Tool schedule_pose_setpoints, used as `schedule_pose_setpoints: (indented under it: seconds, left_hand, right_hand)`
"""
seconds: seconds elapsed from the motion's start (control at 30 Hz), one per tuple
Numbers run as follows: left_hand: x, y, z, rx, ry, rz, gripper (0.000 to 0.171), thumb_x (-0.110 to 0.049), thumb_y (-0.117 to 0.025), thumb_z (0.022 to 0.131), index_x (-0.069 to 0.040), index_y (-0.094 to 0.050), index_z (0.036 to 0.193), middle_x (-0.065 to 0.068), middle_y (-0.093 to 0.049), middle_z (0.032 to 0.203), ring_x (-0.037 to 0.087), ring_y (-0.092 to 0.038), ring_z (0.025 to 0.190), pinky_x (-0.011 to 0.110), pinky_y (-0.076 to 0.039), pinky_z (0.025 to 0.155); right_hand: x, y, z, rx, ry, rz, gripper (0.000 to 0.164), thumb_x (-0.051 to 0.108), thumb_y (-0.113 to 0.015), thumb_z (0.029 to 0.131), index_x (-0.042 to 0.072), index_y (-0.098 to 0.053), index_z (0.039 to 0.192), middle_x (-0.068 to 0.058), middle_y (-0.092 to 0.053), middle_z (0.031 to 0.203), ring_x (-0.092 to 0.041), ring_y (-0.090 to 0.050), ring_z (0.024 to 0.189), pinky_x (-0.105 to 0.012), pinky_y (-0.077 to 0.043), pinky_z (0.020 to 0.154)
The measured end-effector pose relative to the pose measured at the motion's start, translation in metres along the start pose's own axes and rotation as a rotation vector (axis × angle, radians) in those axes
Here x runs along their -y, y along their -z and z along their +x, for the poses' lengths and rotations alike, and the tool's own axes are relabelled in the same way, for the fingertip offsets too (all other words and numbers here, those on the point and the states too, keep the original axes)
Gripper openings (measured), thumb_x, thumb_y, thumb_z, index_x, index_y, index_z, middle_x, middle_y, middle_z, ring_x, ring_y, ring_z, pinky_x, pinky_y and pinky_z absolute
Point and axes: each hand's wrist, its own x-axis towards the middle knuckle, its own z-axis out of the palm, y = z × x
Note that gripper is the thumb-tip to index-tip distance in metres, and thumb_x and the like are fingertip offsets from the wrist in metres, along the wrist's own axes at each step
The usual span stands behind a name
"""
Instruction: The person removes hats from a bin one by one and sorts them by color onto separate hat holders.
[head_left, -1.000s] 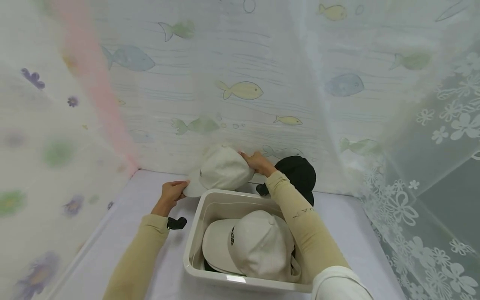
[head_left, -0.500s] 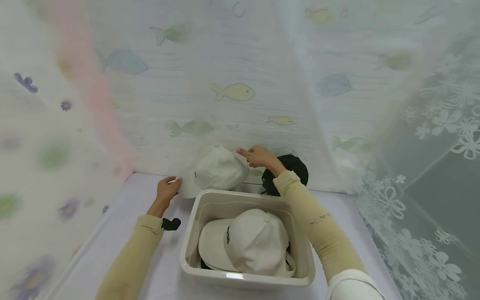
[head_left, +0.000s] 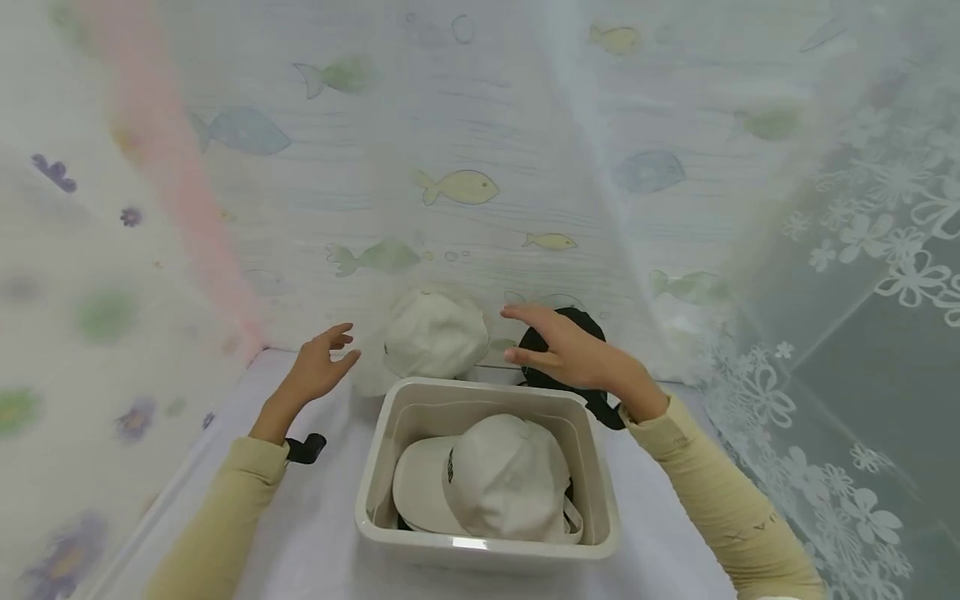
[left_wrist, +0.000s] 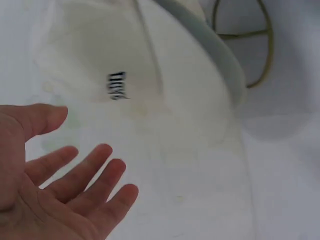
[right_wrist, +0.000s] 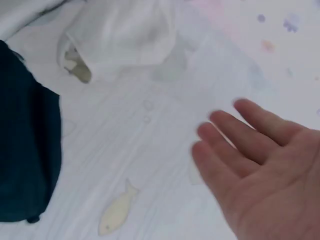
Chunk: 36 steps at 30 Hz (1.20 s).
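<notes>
nearest: pale tub (head_left: 495, 546) on white cloth (head_left: 660, 492), with a beige cap (head_left: 510, 475) inside, brim to the left, strap at the right end; something dark under it, mostly hidden. hands next, both bare and holding nothing: left hand (head_left: 315, 367) wide, thumb apart from fingers, off the brim end of the white cap (head_left: 437, 333); right hand (head_left: 577, 350) also wide, fingers straight, in front of the dark cap (right_wrist: 30, 145) in head view. white cap sits just behind the tub, crown up, brim left, lettering on front, strap gap at right. should be light, soft and foldable in the crown, stiffer in the brim; not fragile, cloth probably not slippery. best hold: brim edge on the left plus back rim of crown on the right; squeezing the crown would likely dent it. tub wall blocks the low front; dark cap crowds the right side. farthest: fish-print curtain (head_left: 457, 217) close behind both caps, limits reach from the back.
</notes>
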Motion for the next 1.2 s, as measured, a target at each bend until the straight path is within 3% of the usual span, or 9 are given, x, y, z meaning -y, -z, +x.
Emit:
schedule_pose_setpoints:
  seconds: [0.17, 0.3, 0.4, 0.6, 0.7, 0.87, 0.97, 1.2]
  left_hand:
    - [-0.022, 0.013, -0.009, 0.031, -0.123, 0.004, 0.051, -0.012, -0.059, 0.103, 0.008, -0.044, 0.148, 0.031, -0.06, 0.134, 0.05, -0.055, 0.126, 0.064, -0.044, 0.105]
    - [-0.045, 0.014, -0.017, 0.069, -0.201, -0.013, 0.047, -0.011, -0.06, 0.103, 0.005, -0.049, 0.145, 0.026, -0.063, 0.132, 0.044, -0.058, 0.125, 0.063, -0.044, 0.106]
    - [-0.064, 0.009, -0.02, 0.1, -0.252, -0.043, 0.045, -0.009, -0.063, 0.101, 0.004, -0.052, 0.143, 0.024, -0.065, 0.131, 0.041, -0.059, 0.125, 0.062, -0.045, 0.105]
    - [-0.095, -0.013, -0.029, 0.184, -0.369, -0.095, 0.042, -0.007, -0.065, 0.099, 0.005, -0.057, 0.139, 0.021, -0.064, 0.134, 0.039, -0.058, 0.128, 0.06, -0.047, 0.104]
    - [-0.108, -0.025, -0.031, 0.239, -0.434, -0.118, 0.04, -0.006, -0.066, 0.098, 0.005, -0.059, 0.136, 0.02, -0.064, 0.135, 0.037, -0.058, 0.129, 0.056, -0.047, 0.106]
    - [-0.123, -0.039, -0.032, 0.349, -0.467, -0.184, 0.041, -0.011, -0.064, 0.1, 0.004, -0.059, 0.138, 0.018, -0.064, 0.136, 0.034, -0.057, 0.131, 0.054, -0.046, 0.109]
    - [-0.13, -0.043, -0.032, 0.41, -0.464, -0.217, 0.043, -0.015, -0.063, 0.102, 0.004, -0.057, 0.14, 0.017, -0.06, 0.142, 0.034, -0.054, 0.135, 0.053, -0.045, 0.111]
    - [-0.144, -0.053, -0.028, 0.471, -0.494, -0.161, 0.044, -0.023, -0.06, 0.104, -0.003, -0.057, 0.143, 0.009, -0.059, 0.146, 0.027, -0.053, 0.137, 0.049, -0.048, 0.108]
  right_hand:
    - [0.002, -0.02, -0.046, -0.096, 0.127, 0.02, 0.072, 0.036, -0.061, 0.103, 0.013, -0.027, 0.162, -0.006, -0.032, 0.165, -0.027, -0.029, 0.152, -0.053, -0.029, 0.122]
    - [-0.007, -0.044, -0.076, -0.172, 0.217, -0.031, 0.073, 0.035, -0.06, 0.104, 0.013, -0.023, 0.163, -0.007, -0.028, 0.167, -0.025, -0.028, 0.153, -0.041, -0.026, 0.125]
    - [-0.013, -0.06, -0.097, -0.192, 0.213, -0.11, 0.075, 0.038, -0.06, 0.103, 0.012, -0.023, 0.163, -0.006, -0.025, 0.168, -0.025, -0.026, 0.154, -0.033, -0.023, 0.126]
    - [-0.02, -0.089, -0.134, -0.166, 0.147, -0.189, 0.083, 0.028, -0.071, 0.095, 0.008, -0.026, 0.162, -0.007, -0.022, 0.169, -0.03, -0.021, 0.155, -0.016, -0.006, 0.124]
    - [-0.025, -0.1, -0.148, -0.18, 0.14, -0.198, 0.08, 0.031, -0.068, 0.097, 0.008, -0.027, 0.161, -0.007, -0.023, 0.169, -0.028, -0.019, 0.156, -0.016, -0.005, 0.124]
    - [-0.034, -0.116, -0.165, -0.253, 0.227, -0.229, 0.072, 0.052, -0.042, 0.107, 0.001, -0.035, 0.157, -0.012, -0.031, 0.166, -0.029, -0.023, 0.155, -0.025, -0.007, 0.127]
    - [-0.039, -0.125, -0.174, -0.263, 0.244, -0.25, 0.074, 0.055, -0.031, 0.108, -0.002, -0.038, 0.155, -0.013, -0.032, 0.165, -0.031, -0.027, 0.153, -0.025, -0.006, 0.128]
    - [-0.046, -0.141, -0.187, -0.227, 0.218, -0.3, 0.064, 0.031, -0.055, 0.104, -0.002, -0.036, 0.156, -0.014, -0.031, 0.165, -0.033, -0.03, 0.151, -0.025, -0.009, 0.127]
